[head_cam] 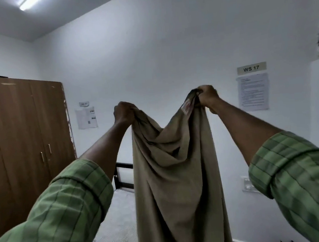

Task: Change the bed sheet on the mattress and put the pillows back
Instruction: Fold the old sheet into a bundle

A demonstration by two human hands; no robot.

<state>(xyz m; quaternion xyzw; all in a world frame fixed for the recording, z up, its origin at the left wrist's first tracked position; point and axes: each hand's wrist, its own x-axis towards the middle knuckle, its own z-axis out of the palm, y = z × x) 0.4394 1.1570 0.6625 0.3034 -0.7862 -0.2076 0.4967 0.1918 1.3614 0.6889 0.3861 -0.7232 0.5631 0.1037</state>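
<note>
Left hand (123,112) and right hand (207,95) each fist a bunched edge of the tan sheet (177,167), raised over the mattress (120,218). Risk: cloth is twisted and bunched in the middle, so it may land skewed.

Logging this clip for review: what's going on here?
A person holds up a tan bed sheet in front of them, the left hand and right hand each gripping a bunched part of its top edge. The sheet hangs down over the bare mattress, not yet spread. No pillows are in view.
</note>
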